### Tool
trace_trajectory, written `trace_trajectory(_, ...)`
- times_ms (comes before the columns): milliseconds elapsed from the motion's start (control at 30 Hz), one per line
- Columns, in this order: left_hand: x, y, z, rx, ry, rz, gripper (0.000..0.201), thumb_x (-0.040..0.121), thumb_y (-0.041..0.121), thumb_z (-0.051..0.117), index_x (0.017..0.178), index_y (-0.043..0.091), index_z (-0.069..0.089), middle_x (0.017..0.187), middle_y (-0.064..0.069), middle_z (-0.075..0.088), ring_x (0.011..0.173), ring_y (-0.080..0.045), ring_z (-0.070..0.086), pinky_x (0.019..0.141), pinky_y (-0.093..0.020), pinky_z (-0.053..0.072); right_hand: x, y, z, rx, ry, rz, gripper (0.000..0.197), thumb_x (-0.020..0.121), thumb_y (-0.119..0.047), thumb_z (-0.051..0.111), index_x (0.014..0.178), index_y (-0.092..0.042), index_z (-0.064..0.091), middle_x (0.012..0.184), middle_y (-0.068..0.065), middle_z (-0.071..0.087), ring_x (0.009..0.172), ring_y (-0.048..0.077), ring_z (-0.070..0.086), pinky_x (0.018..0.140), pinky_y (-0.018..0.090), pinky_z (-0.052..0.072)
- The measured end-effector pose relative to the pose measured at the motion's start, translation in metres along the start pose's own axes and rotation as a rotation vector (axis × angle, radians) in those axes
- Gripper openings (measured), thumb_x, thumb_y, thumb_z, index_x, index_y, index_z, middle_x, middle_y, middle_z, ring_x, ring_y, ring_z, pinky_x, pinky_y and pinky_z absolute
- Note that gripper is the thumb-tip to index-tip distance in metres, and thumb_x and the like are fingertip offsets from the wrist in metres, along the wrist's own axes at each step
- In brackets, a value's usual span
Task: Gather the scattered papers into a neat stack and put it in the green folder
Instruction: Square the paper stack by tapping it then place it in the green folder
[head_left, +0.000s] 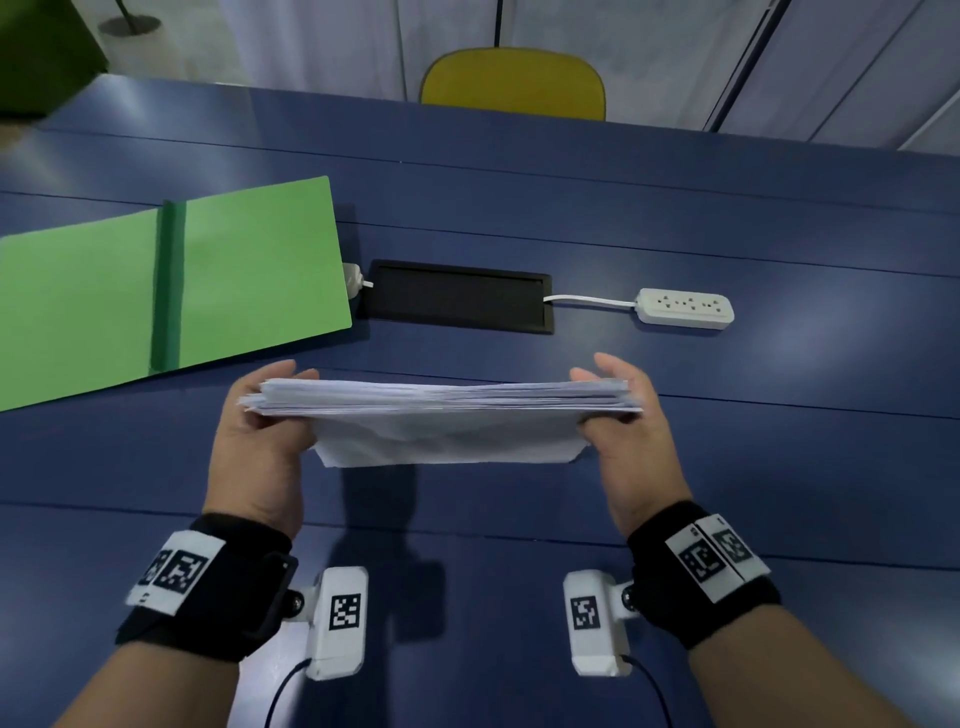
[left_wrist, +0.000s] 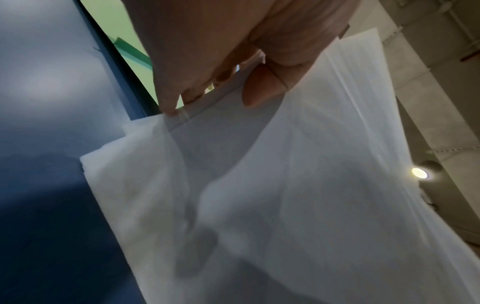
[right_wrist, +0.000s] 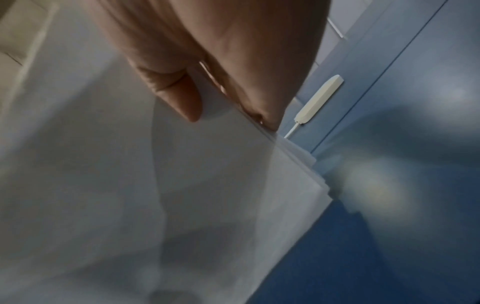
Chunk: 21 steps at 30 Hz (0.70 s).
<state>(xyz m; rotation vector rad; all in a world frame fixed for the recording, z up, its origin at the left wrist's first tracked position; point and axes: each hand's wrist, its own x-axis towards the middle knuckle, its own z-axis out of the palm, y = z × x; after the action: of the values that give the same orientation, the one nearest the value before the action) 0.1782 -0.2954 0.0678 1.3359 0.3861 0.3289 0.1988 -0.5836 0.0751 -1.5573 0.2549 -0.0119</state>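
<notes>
Papers: pretty much one stack (head_left: 441, 402) now, held upright on its long edge, bottom edge at or just above the worktop (head_left: 727, 467) (can't tell if it touches). Sits at about 6 o'clock in the head view, between both hands. Sheet edges still a bit uneven at the left end.
Left grip: left hand (head_left: 262, 441) clamps the stack's left end, thumb on the near face, fingers (left_wrist: 168, 98) curled round the far side.
Right grip: right hand (head_left: 631, 431) does the same on the right end, thumb (right_wrist: 182, 98) pressed on the near sheet, fingers wrapped behind.
Green folder: green folder (head_left: 171, 280) lies open and flat at 10 o'clock from the stack, darker spine strip down its middle, near but not touching the papers.
Cable hatch: black cable hatch (head_left: 457, 296) set in the worktop at 12 o'clock, just beside the folder's right edge.
Power strip: white power strip (head_left: 685, 306) at 1 o'clock, cord running into the hatch.
Chair: yellow chair (head_left: 511, 83) past the far edge at 12 o'clock.
</notes>
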Motion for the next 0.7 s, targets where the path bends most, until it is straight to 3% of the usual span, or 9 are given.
trace_trajectory(100, 0.002, -0.002, -0.001, -0.026, 0.005, -0.026, 0.05, 0.071, -0.01, 0.056, 0.114, 0.017, 0.06, 0.114, -0.009, 0.067, 0.1, -0.022, 0.061, 0.085, -0.032, 0.049, 0.001, -0.001, 0.0, -0.007, -0.004, 0.011, 0.046, 0.09, 0.001, 0.062, 0.133, -0.015, 0.058, 0.112, -0.013, 0.066, 0.094, -0.006, 0.062, 0.087, 0.017, 0.048)
trace_trajectory(200, 0.002, -0.002, -0.001, 0.054, -0.001, -0.016, 0.047, 0.072, -0.01, 0.058, 0.119, -0.007, 0.06, 0.103, -0.01, 0.068, 0.094, -0.019, 0.064, 0.076, -0.018, 0.052, 0.0, -0.002, 0.0, -0.078, -0.036, -0.015, 0.028, 0.092, 0.009, 0.053, 0.093, -0.014, 0.07, 0.087, 0.004, 0.071, 0.078, 0.002, 0.061, 0.079, 0.03, 0.05)
trace_trajectory(233, 0.0, 0.0, 0.002, 0.08, -0.002, 0.004, 0.04, 0.076, -0.013, 0.057, 0.116, -0.009, 0.062, 0.098, -0.009, 0.068, 0.089, -0.015, 0.064, 0.074, -0.015, 0.052, -0.001, -0.003, -0.001, -0.088, -0.028, -0.018, 0.032, 0.091, 0.009, 0.053, 0.085, -0.018, 0.071, 0.082, 0.001, 0.073, 0.078, 0.005, 0.062, 0.08, 0.034, 0.05)
trace_trajectory(333, -0.004, 0.007, 0.007, 0.106, 0.034, 0.075, 0.032, 0.084, -0.018, 0.049, 0.103, 0.0, 0.067, 0.086, 0.003, 0.07, 0.076, -0.001, 0.063, 0.071, -0.012, 0.051, -0.003, -0.007, -0.003, -0.049, -0.02, -0.045, 0.04, 0.092, 0.006, 0.052, 0.092, -0.026, 0.076, 0.09, -0.002, 0.072, 0.089, 0.017, 0.063, 0.088, 0.038, 0.051)
trace_trajectory(433, -0.007, 0.011, 0.007, 0.098, 0.032, 0.121, 0.042, 0.085, -0.018, 0.049, 0.09, 0.019, 0.07, 0.079, 0.016, 0.073, 0.077, 0.003, 0.064, 0.074, -0.013, 0.053, -0.006, -0.011, -0.005, 0.01, -0.01, -0.078, 0.041, 0.094, 0.011, 0.05, 0.096, -0.023, 0.073, 0.091, -0.003, 0.076, 0.091, 0.015, 0.069, 0.09, 0.034, 0.055)
trace_trajectory(500, -0.01, 0.011, 0.008, 0.11, -0.005, 0.144, 0.049, 0.086, -0.017, 0.05, 0.082, 0.026, 0.074, 0.08, 0.017, 0.073, 0.077, 0.003, 0.064, 0.074, -0.013, 0.053, -0.007, -0.01, -0.005, 0.009, -0.014, -0.087, 0.039, 0.095, 0.007, 0.05, 0.095, -0.024, 0.074, 0.089, 0.018, 0.07, 0.081, 0.03, 0.061, 0.085, 0.046, 0.054)
trace_trajectory(567, -0.014, 0.011, 0.01, 0.098, -0.036, 0.165, 0.048, 0.088, -0.014, 0.052, 0.082, 0.028, 0.075, 0.082, 0.017, 0.073, 0.08, 0.001, 0.064, 0.074, -0.013, 0.052, -0.008, -0.008, -0.005, 0.002, -0.032, -0.102, 0.035, 0.096, 0.001, 0.05, 0.097, -0.026, 0.072, 0.09, 0.032, 0.059, 0.077, 0.03, 0.05, 0.078, 0.049, 0.048)
trace_trajectory(633, -0.016, 0.01, 0.01, 0.093, -0.043, 0.177, 0.041, 0.089, -0.011, 0.054, 0.091, 0.026, 0.072, 0.086, 0.017, 0.074, 0.084, -0.001, 0.065, 0.076, -0.013, 0.052, -0.009, -0.008, -0.005, -0.007, -0.029, -0.114, 0.032, 0.096, -0.001, 0.05, 0.097, -0.025, 0.071, 0.086, 0.024, 0.058, 0.082, 0.023, 0.048, 0.077, 0.043, 0.043)
trace_trajectory(700, -0.016, 0.004, 0.009, 0.075, -0.045, 0.151, 0.041, 0.089, -0.011, 0.055, 0.092, 0.026, 0.073, 0.089, 0.016, 0.075, 0.086, -0.001, 0.066, 0.078, -0.013, 0.053, -0.011, -0.008, -0.004, 0.012, -0.02, -0.097, 0.036, 0.097, 0.004, 0.048, 0.098, -0.023, 0.072, 0.088, 0.011, 0.069, 0.086, 0.021, 0.061, 0.082, 0.036, 0.052)
